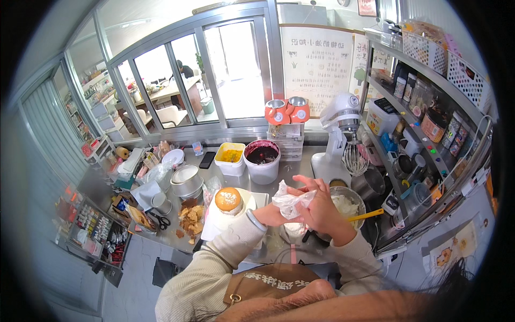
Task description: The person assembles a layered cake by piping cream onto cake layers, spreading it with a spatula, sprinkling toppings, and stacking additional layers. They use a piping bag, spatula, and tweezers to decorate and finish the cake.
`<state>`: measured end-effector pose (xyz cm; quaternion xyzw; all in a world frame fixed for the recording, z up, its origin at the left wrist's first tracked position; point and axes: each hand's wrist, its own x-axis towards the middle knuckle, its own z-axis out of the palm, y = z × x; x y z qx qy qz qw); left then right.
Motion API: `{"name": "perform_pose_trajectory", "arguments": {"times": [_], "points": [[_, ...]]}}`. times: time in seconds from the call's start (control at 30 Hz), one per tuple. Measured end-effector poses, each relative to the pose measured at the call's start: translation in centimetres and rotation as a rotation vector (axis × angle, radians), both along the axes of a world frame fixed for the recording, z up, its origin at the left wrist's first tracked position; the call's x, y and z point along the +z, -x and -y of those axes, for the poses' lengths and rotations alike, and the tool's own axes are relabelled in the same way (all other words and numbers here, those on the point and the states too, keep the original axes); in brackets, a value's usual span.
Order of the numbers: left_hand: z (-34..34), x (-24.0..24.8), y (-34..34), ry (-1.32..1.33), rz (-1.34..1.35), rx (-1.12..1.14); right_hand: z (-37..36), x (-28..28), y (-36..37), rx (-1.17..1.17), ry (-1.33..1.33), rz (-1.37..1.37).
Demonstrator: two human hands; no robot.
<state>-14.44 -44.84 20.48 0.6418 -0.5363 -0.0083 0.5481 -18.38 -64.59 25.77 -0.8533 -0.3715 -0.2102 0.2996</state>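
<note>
Both hands meet over the counter's front, right of a round sponge cake. Between them is a crumpled, thin white sheet [292, 203], tissue or film; I cannot tell which. My left hand [268, 215], with a pale bracelet at the wrist, is closed at the sheet, its fingers mostly covered. My right hand [321, 208] presses on the sheet from the right, fingers bent around it. The golden sponge cake [229, 196], dusted white on top, sits on a white board [213, 222]. Beside my right hand, a bowl [360, 199] holds white cream and a yellow-handled spatula [370, 214].
Behind the hands stand a tub of dark purple filling [263, 167] and a yellow-filled tub [230, 166]. A stand mixer [333, 139] rises behind the bowl. Brown scraps [190, 219], scissors [159, 220] and round pans [186, 182] lie leftward. Loaded shelves [424, 129] flank the right.
</note>
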Motion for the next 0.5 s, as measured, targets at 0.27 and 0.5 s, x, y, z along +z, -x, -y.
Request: {"name": "perform_pose_trajectory", "arguments": {"times": [0.27, 0.5], "points": [[3.1, 0.0, 0.5, 0.142, -0.338, 0.101, 1.1, -1.8, 2.9, 0.119, -0.457, -0.227], [5.8, 2.5, 0.5, -0.488, 0.328, 0.512, 1.2, -3.7, 1.2, -0.188, -0.199, -0.041]]}}
